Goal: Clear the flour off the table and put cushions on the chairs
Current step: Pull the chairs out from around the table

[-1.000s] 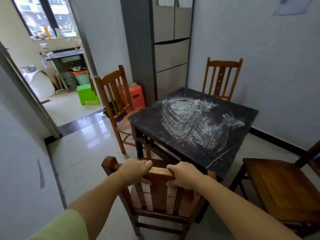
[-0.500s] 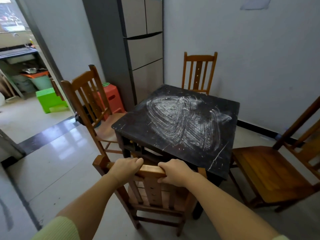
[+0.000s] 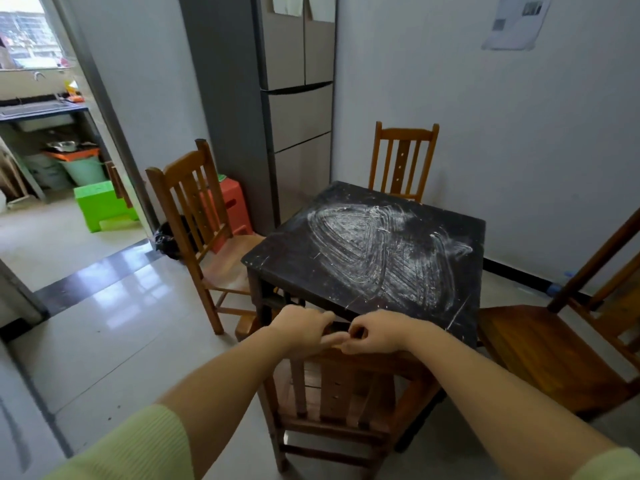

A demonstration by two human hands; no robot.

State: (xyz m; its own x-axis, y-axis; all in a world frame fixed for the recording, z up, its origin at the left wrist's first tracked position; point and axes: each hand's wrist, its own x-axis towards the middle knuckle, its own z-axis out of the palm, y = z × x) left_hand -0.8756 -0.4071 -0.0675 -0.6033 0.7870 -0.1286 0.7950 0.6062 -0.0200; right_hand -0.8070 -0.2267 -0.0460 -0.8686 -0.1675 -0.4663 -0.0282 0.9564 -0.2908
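Observation:
A black square table [image 3: 277, 263] stands by the wall, with white flour [image 3: 377, 251] smeared in swirls over its top. Wooden chairs sit on each side: a near chair [image 3: 332, 386], a left chair [image 3: 194, 202], a far chair [image 3: 403, 157] and a right chair [image 3: 540, 348]. My left hand [image 3: 301, 329] and my right hand [image 3: 377, 332] curl over the near chair's top rail, close together, right at the table's front edge. The hands hide most of the rail. No cushion is in view.
A tall grey fridge [image 3: 298, 98] stands behind the table's left corner. A red stool [image 3: 232, 202] and a black bag [image 3: 166, 237] sit behind the left chair. A green stool [image 3: 104, 206] stands in the kitchen doorway at left.
The near chair has slid in towards the table, its top rail now at the table edge. My hands have drawn closer together on the rail.

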